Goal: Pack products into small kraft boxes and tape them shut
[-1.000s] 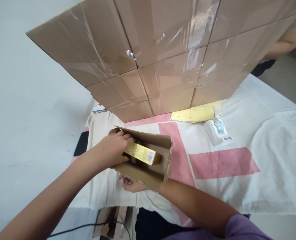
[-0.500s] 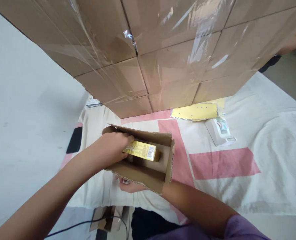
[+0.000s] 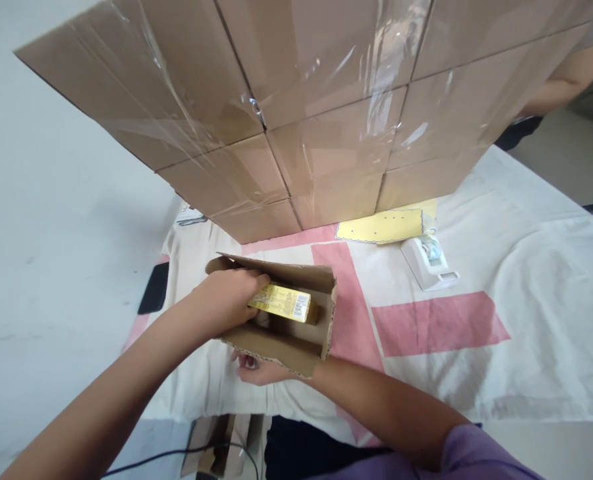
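My left hand (image 3: pixel 236 293) reaches into an open-topped cardboard box (image 3: pixel 306 361), closed around the end of a small yellow carton (image 3: pixel 283 303) with a barcode on its end. The carton lies along the inside of the box, its far end clear of my fingers. My right hand (image 3: pixel 263 372) is beneath the near side of the box, partly hidden by it. Its fingers are curled, and a small pale thing shows at the fingertips, too small to name. The box is tilted toward me above the cloth-covered table (image 3: pixel 441 367).
A tall stack of taped cardboard boxes (image 3: pixel 336 153) stands at the back. In front of it lie yellow paper (image 3: pixel 381 227) and a white tape dispenser (image 3: pixel 429 263). A dark phone-like object (image 3: pixel 155 289) is at the left edge. Another person's arm (image 3: pixel 571 80) shows at upper right.
The view has shifted slightly, showing more of the stack's upper left and the other person's arm. Both hands, the box and the carton keep nearly the same positions relative to each other.
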{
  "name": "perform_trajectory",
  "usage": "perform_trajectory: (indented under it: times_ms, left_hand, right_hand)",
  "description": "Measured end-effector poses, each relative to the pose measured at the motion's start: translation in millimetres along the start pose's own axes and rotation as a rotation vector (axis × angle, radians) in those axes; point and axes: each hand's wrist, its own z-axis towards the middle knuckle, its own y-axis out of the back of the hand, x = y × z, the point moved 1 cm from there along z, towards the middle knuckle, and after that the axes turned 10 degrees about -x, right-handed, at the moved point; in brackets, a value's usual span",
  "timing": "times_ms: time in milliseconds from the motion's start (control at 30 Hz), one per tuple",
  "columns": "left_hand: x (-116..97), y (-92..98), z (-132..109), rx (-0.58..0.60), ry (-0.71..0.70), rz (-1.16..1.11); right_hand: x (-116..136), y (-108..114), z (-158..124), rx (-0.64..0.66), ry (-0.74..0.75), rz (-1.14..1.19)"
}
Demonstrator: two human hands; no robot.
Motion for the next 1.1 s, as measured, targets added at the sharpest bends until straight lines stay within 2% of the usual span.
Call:
perform_trajectory:
  times_ms: [67, 133, 167, 233, 300, 333, 400, 500, 567, 633, 700, 767, 800, 867, 900, 933, 967, 1000, 1100]
  left_hand:
    - [4, 8.2, -9, -0.088, 0.015, -0.087]
    - [11, 18.4, -26, -0.244, 0.061, -0.251]
    - [15, 21.8, -38, -0.362, 0.115, -0.338]
    - [24, 18.5, -61, -0.680, 0.297, -0.488]
    - [30, -2.8, -78, -1.062, 0.481, -0.622]
    - [31, -20.1, -81, -1.153, 0.521, -0.736]
    - [28, -60.6, -77, -1.169, 0.470, -1.008]
    - [16, -113.0, -60, -1.108, 0.430, -1.241]
    - [5, -133.5, -53, -1.039, 0.403, -1.325]
    - [-5, -143.5, -51, -0.994, 0.357, -1.344]
    - [-14, -147.3, -53, -0.982, 0.300, -1.340]
    - [-24, -148.1, -57, -0.978, 0.239, -1.323]
    - [-29, -147.6, -58, -0.977, 0.209, -1.306]
    - [-42, -144.6, -60, -0.980, 0.149, -1.280]
    - [-50, -142.1, -60, -0.986, 0.124, -1.277]
    - [-58, -139.2, -60, -0.988, 0.109, -1.280]
    - [-67, -136.1, -60, -0.987, 0.100, -1.285]
    - [-76, -132.9, -59, -0.983, 0.093, -1.287]
    - [-100, -125.3, -57, -0.988, 0.096, -1.262]
  right_hand:
    - [-3, -3, 1, 0.002, -0.015, -0.042]
    - [-5, -3, 2, 0.016, -0.012, -0.071]
    - [-5, -2, 3, 0.027, -0.004, -0.087]
    - [-2, 1, 3, 0.055, 0.038, -0.140]
    - [4, 7, 2, 0.088, 0.124, -0.217]
    - [8, 10, 1, 0.100, 0.175, -0.261]
    - [17, 15, 0, 0.114, 0.270, -0.361]
    - [38, 18, -5, 0.202, 0.385, -0.551]
    - [60, 18, -18, 0.304, 0.438, -0.687]
    - [88, 21, -46, 0.341, 0.477, -0.781]
    - [113, 30, -88, 0.227, 0.556, -0.750]
    - [130, 49, -138, 0.033, 0.661, -0.614]
    - [133, 63, -161, -0.179, 0.735, -0.531]
    - [132, 97, -197, -0.803, 0.886, -0.361]
    - [128, 114, -207, -1.035, 0.851, -0.333]
    - [122, 130, -212, -1.191, 0.748, -0.318]
    - [116, 144, -212, -1.257, 0.633, -0.308]
    - [110, 155, -209, -1.245, 0.537, -0.292]
    - [97, 174, -193, -1.102, 0.374, -0.203]
